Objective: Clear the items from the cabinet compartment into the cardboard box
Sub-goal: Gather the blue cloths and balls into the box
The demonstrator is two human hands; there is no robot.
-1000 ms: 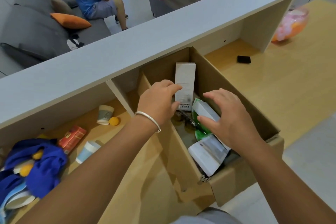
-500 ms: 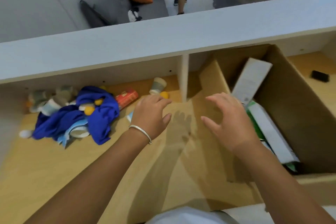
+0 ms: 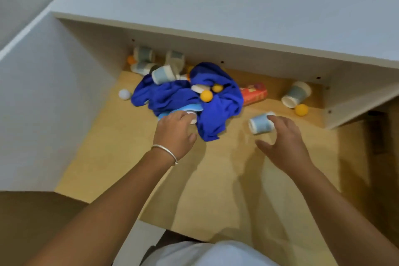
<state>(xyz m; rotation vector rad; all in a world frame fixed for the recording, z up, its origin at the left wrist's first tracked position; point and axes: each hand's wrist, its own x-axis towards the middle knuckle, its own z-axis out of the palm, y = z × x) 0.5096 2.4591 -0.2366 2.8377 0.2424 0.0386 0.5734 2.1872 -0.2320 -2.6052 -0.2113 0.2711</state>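
Note:
The cabinet compartment [image 3: 121,153] holds a crumpled blue cloth [image 3: 218,106] with orange balls [image 3: 206,95] on it. Paper cups lie on their sides: one [image 3: 260,123] in front, one [image 3: 296,94] at the right, several [image 3: 163,74] at the back. A red carton [image 3: 253,93] lies behind the cloth. My left hand [image 3: 174,130] rests on a light-blue and white item [image 3: 190,112] at the cloth's near edge. My right hand [image 3: 282,142] is spread, fingertips touching the front cup. Only an edge of the cardboard box [image 3: 376,136] shows at far right.
A white ball [image 3: 124,94] lies left of the cloth and an orange ball [image 3: 301,109] by the right divider [image 3: 356,103]. The grey cabinet top [image 3: 216,6] overhangs the back. The compartment's left wall [image 3: 43,103] is close. A person's legs show beyond the cabinet.
The view has swung left from the cardboard box to the compartment. Both hands have left the box and reached in, the left to the blue cloth, the right to the front cup.

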